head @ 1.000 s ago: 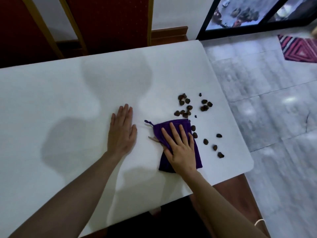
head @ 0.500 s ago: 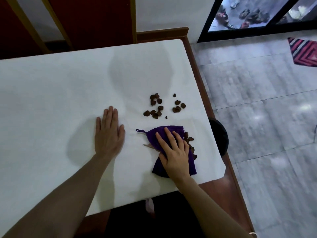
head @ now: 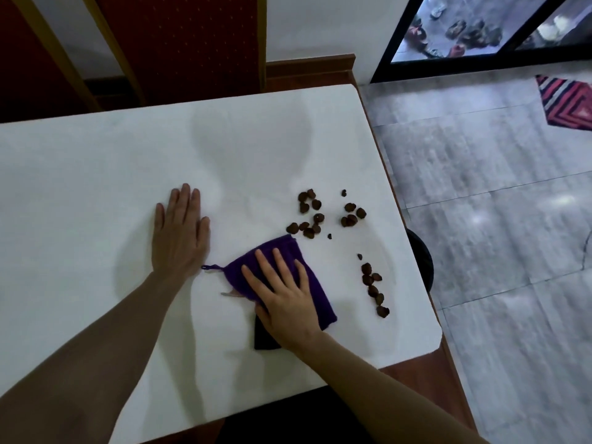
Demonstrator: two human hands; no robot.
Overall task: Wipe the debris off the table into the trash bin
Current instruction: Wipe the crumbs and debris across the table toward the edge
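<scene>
Purple cloth (head: 298, 277) lies flat on the white worktop (head: 96, 193), near the right edge, under my right hand (head: 285, 302). Fingers straight and spread, palm pressing down on the cloth, not curled round it. A thin loop sticks out at the cloth's left corner, just beside my left wrist. A dark patch shows on the worktop below the cloth, partly under my right wrist; can't tell what it is.

Brown debris (head: 320, 216) sits on the worktop in two groups. Far group: a loose scatter beyond the cloth's top edge, nearest pieces just beside that edge. Right group (head: 373, 288): a short line of pieces running toward me, between the cloth and the worktop's right edge, apart from the cloth.

Left hand (head: 181, 232) is flat on the worktop left of the cloth, fingers straight and close together, holding nothing.

Black trash bin (head: 421, 257) stands on the floor against the right edge of the worktop, level with the right group; only a curved sliver of its rim shows.

Grey tiled floor (head: 496, 219) to the right, a striped red rug (head: 570, 104) at the far right. Red chair backs (head: 179, 43) behind the worktop.
</scene>
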